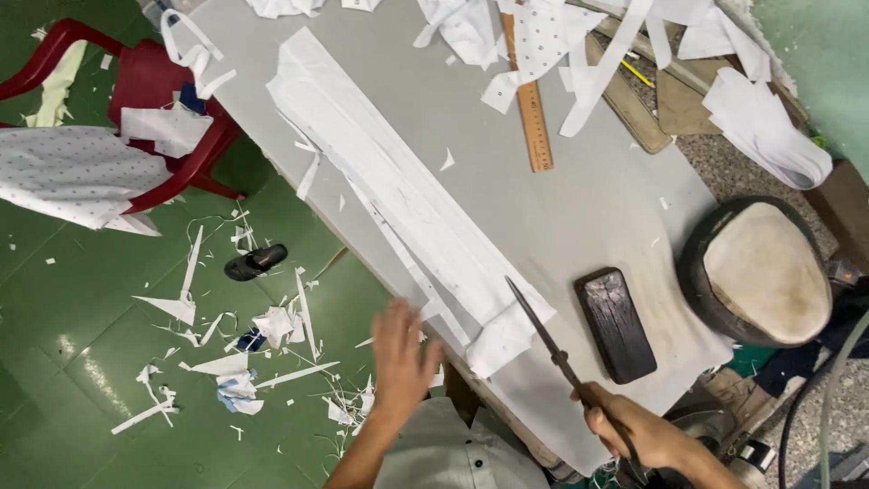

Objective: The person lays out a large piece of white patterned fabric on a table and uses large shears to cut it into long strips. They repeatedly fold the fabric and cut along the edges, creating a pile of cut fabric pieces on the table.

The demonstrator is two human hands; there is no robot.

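Head view: right hand (634,433) fisted round scissors (561,358), blades shut, tip near white fabric strips (398,186) on grey surface (579,217). Left hand (403,353) spread, blurred, at surface edge by strips.

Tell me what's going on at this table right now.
A person stands at a grey cutting table. The right hand grips long scissors, blades together, tip pointing at a stack of long white fabric strips. The left hand, fingers spread, is at the near end of that stack. A wooden ruler and a dark block lie on the table; scraps litter the green floor.
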